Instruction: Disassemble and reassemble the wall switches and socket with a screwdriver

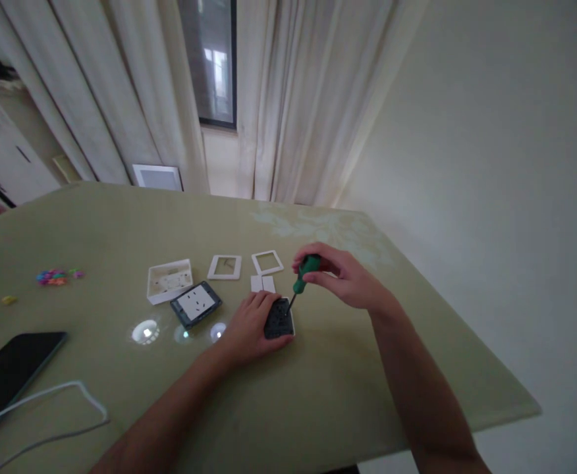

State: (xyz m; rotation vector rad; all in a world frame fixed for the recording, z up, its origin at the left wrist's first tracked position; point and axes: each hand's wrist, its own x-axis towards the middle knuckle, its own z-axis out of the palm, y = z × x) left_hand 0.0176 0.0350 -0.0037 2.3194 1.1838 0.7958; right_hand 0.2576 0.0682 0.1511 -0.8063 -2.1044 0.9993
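Observation:
My right hand (335,273) grips a screwdriver (308,270) by its green handle, the shaft slanting down to the left. Its tip meets the dark back of a switch module (279,318), which has a pale edge. Fingers of my left hand (252,326) wrap around that module and hold it on the table. Just behind it lie white rocker plates (263,284). Two white frames sit farther back, one left (211,268) and one right (254,263). To the left are a wall socket (196,303) with a white face and an open white mounting box (169,297).
The table (318,388) has a pale green cover. At left lie a dark tablet (16,362), a white cable (46,392), small colourful pieces (54,277) and a yellow bit (9,300). Curtains (293,99) hang behind; a wall (491,164) borders the right side.

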